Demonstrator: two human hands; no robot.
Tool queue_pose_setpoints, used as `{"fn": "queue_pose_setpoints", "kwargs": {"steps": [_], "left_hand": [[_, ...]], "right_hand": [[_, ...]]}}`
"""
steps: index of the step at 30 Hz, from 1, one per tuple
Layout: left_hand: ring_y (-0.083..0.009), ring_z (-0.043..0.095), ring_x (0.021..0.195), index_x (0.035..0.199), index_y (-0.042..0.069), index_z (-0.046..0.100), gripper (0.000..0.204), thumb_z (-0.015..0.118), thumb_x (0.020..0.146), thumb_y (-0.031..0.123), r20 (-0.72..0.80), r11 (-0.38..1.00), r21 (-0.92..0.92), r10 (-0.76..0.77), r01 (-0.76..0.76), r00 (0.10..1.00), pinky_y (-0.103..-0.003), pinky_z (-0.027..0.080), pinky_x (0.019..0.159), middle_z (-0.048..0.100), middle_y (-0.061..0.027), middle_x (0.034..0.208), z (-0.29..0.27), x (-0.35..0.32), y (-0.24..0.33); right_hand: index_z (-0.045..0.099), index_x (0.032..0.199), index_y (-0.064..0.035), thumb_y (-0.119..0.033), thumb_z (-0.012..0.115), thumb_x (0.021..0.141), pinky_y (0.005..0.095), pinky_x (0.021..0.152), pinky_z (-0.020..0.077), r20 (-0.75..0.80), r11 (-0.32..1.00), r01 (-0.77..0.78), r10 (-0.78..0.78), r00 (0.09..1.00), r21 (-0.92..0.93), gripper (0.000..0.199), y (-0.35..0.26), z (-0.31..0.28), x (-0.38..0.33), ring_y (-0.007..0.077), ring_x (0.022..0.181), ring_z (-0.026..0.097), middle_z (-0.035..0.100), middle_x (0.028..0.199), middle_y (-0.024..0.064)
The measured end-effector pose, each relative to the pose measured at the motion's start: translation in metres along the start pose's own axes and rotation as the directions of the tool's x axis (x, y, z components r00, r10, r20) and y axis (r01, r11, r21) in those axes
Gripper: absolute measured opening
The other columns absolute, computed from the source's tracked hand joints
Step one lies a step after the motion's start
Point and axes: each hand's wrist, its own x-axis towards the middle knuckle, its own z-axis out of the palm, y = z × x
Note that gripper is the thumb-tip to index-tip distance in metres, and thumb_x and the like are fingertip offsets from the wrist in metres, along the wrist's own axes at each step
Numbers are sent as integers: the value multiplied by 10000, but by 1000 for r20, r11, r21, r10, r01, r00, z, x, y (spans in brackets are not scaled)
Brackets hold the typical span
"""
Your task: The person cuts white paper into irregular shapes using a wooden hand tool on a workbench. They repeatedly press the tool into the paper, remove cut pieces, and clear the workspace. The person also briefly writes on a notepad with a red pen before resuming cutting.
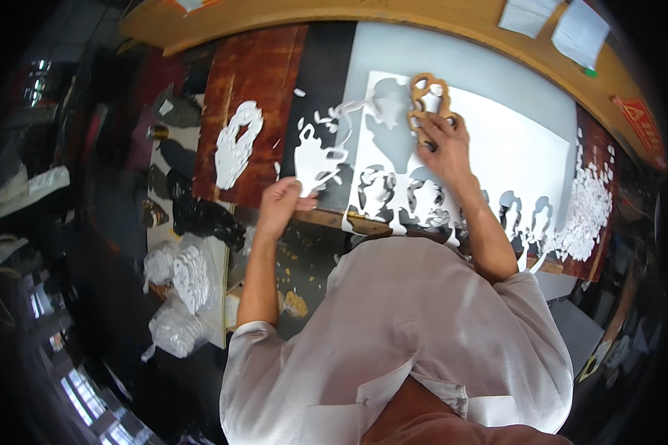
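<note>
gripping, with the fingers of the right hand (447, 147) bent over the near end, a tan looped frame (417, 113), by its look a cutting die, set flat on the left part of the white sheet (512, 141); held from the near side, probably to leave the far loops uncovered and the outline in view. pinching, with the fingers of the left hand (280, 204) closed on the near tip, a white cut-out (313, 159) just left of the white sheet; caught by the edge only, perhaps to keep a thin shape from bending. next outward, note a grey-showing gap (393, 111) in the white sheet, right beside the frame, spaced so closely likely to waste little material. see further openings (542, 203) along the near edge of the white sheet, with narrow strips hanging off. find beneath the white sheet a pale grey board (453, 55), presumably as backing. farther left of the white sheet, on the reddish bench (271, 70), see piled cut-outs (232, 156), apparently gathered within left reach; right of the white sheet, heaped scraps (590, 211), seemingly kept apart from good pieces. lower left of the white sheet, off the bench, note bagged white pieces (191, 274).
</note>
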Motion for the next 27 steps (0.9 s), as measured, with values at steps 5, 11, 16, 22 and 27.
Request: {"fn": "queue_pose_setpoints", "kwargs": {"steps": [5, 11, 16, 22, 27], "left_hand": [[-224, 780, 867, 1219, -54, 672, 240, 555, 1048, 66, 70, 982, -189, 9, 4, 998, -304, 640, 795, 762, -175, 1052, 40, -17, -30], [-203, 771, 945, 1271, -27, 640, 266, 565, 1017, -13, 194, 990, -105, -76, 97, 978, -305, 641, 806, 750, -128, 1082, 76, -10, -12], [-128, 733, 864, 1450, -20, 553, 456, 545, 994, -18, 286, 994, -93, 87, -62, 954, -314, 622, 846, 755, -72, 983, 95, -12, 7], [-160, 743, 907, 1499, 37, 558, 492, 517, 1010, -12, 365, 1000, 25, -3, -7, 931, -299, 616, 840, 746, -91, 1039, 103, -6, 18], [-165, 747, 928, 1467, 45, 602, 458, 531, 1018, -9, 251, 985, 97, -164, 144, 954, -295, 622, 829, 756, -98, 1075, 84, -14, 8]], "right_hand": [[765, 1241, -89, -168, 716, 903, 481, 1041, 513, 4, 978, -29, 28, 1000, 207, 351, -27, -19, 6, 388, 1149, 644, 685, 1328, 157], [722, 1290, -57, -193, 733, 947, 385, 866, 586, 286, 872, -194, 65, 956, 450, 369, -100, -8, 18, 291, 1005, 707, 701, 1232, 185], [743, 1202, -82, -160, 736, 909, 426, 929, 559, 297, 807, 55, -279, 913, 588, 303, -112, 6, -1, 351, 1084, 655, 670, 1189, 116], [728, 1073, -58, -163, 675, 967, 459, 835, 570, 241, 774, 58, -266, 933, 630, 159, -93, 27, 7, 396, 906, 679, 675, 1051, 157], [704, 984, -25, -137, 617, 972, 436, 726, 557, 218, 598, -414, 374, 902, 687, 143, -74, 13, 27, 373, 794, 681, 691, 874, 201]]}}
